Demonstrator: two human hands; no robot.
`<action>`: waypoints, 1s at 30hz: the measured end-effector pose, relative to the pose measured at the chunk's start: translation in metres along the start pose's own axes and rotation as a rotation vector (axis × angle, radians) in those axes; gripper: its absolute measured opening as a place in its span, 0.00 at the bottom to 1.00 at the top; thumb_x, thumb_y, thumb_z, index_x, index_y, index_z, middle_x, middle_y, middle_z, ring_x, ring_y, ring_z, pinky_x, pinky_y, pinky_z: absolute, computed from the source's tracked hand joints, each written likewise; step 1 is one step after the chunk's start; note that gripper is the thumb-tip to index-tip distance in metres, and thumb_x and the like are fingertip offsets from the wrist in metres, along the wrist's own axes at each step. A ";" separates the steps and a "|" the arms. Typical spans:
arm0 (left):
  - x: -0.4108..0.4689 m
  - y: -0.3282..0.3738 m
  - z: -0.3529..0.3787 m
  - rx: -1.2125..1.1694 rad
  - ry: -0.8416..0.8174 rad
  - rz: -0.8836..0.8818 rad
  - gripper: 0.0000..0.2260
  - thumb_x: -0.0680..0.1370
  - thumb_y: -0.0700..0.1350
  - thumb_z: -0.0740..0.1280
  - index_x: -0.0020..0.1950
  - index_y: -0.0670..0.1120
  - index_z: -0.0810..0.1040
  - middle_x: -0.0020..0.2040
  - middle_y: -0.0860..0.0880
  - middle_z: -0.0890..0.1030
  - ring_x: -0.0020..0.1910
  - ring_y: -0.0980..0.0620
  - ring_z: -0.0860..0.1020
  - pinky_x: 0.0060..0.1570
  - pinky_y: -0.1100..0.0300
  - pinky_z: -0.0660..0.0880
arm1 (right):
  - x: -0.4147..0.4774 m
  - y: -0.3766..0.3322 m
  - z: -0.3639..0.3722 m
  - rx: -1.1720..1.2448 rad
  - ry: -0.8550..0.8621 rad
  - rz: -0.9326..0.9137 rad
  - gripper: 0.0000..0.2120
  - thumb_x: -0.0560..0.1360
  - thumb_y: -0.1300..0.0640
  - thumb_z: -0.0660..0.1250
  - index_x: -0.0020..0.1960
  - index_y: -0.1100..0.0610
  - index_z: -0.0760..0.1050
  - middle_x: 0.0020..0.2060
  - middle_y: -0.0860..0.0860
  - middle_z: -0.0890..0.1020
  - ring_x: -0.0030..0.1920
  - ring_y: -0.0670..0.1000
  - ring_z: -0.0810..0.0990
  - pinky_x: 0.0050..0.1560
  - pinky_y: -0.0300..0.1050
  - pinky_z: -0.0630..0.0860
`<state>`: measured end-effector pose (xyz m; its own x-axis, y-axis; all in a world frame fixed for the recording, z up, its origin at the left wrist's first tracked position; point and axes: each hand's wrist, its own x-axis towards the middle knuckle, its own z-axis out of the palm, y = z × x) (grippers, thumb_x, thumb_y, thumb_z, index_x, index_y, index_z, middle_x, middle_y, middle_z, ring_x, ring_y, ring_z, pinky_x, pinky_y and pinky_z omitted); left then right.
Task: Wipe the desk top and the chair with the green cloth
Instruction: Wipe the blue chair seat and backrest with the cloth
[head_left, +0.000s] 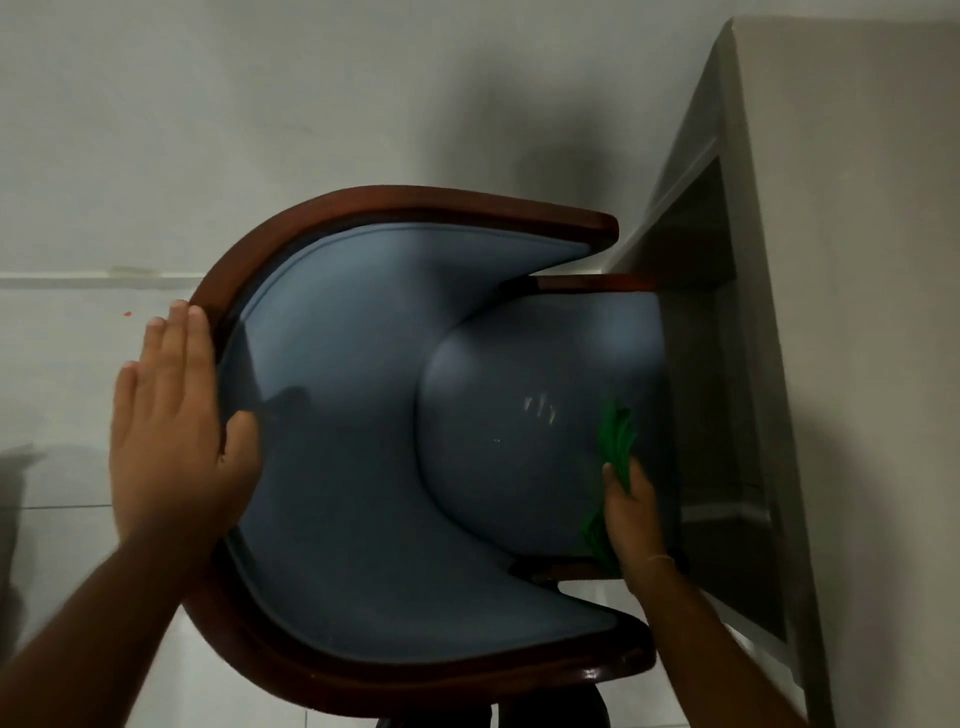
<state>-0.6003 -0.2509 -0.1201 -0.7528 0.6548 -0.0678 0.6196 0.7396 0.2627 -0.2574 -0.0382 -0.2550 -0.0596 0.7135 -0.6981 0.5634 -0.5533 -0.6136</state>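
A chair (337, 467) with a curved dark wood frame and blue-grey padding fills the middle of the view, seen from above. Its round seat (519, 426) points right, toward the desk (857, 260). My left hand (171, 421) grips the curved backrest at the left, fingers flat over the wood rim and thumb on the padding. My right hand (631, 514) is at the seat's right front edge, closed on the green cloth (615, 431). The cloth sticks out above the fingers and below the palm, lying on the seat.
The grey desk runs down the right side with an open recess (711, 389) under its top, and the seat front sits partly inside it. Pale floor tiles (104, 156) surround the chair. A dark shadow lies at the left edge.
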 end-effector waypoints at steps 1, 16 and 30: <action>-0.001 -0.001 0.000 0.008 -0.002 0.004 0.40 0.75 0.48 0.54 0.86 0.45 0.48 0.87 0.42 0.51 0.87 0.43 0.49 0.83 0.38 0.50 | 0.010 -0.002 0.001 -0.003 0.044 -0.027 0.19 0.86 0.57 0.59 0.76 0.57 0.70 0.68 0.58 0.78 0.67 0.60 0.77 0.71 0.55 0.72; -0.082 0.115 0.177 0.057 -0.520 0.050 0.39 0.81 0.56 0.56 0.86 0.48 0.39 0.87 0.48 0.41 0.86 0.50 0.40 0.84 0.49 0.39 | 0.107 0.038 0.102 -0.849 -0.307 -0.841 0.33 0.81 0.63 0.58 0.84 0.58 0.50 0.84 0.55 0.50 0.84 0.58 0.46 0.83 0.59 0.49; -0.072 0.095 0.239 0.231 -0.625 0.058 0.39 0.83 0.55 0.56 0.85 0.43 0.36 0.87 0.45 0.41 0.86 0.47 0.41 0.84 0.47 0.40 | 0.132 0.040 0.125 -1.100 -0.714 -1.434 0.29 0.80 0.65 0.54 0.82 0.58 0.60 0.81 0.55 0.62 0.81 0.56 0.61 0.80 0.52 0.54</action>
<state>-0.4345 -0.1907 -0.3204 -0.4895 0.6103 -0.6229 0.7394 0.6691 0.0745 -0.3456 -0.0197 -0.4184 -0.9833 -0.1165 -0.1398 -0.0294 0.8597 -0.5099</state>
